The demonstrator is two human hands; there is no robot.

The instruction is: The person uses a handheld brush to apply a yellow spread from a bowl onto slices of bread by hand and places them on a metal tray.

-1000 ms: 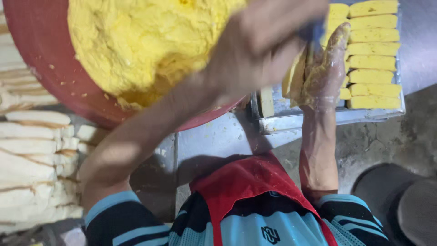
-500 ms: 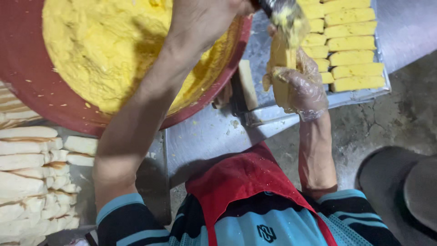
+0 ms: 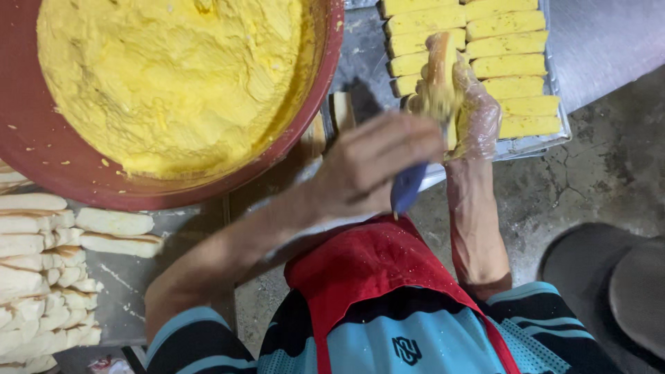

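A big red bowl point(image 3: 332, 62) of yellow batter point(image 3: 173, 76) fills the upper left of the frame. At upper right a metal tray point(image 3: 554, 131) holds rows of yellow coated slices point(image 3: 516, 66). Plain bread fingers point(image 3: 41, 277) are stacked at lower left. In the centre, the left hand point(image 3: 374, 163) is closed round a blue-handled spreader point(image 3: 409, 187); just above it, the gloved right hand point(image 3: 474, 114) grips one bread piece point(image 3: 441, 62) upright.

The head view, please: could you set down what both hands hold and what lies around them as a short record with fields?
left hand: bare, grips a blue-handled spreading tool
right hand: in a clear plastic glove, holds a bread finger smeared with yellow paste
bowl: red, large, filled with yellow paste
tray: metal, rows of coated yellow pieces
plain bread fingers: piled at the left edge
clothing: red apron over a blue shirt
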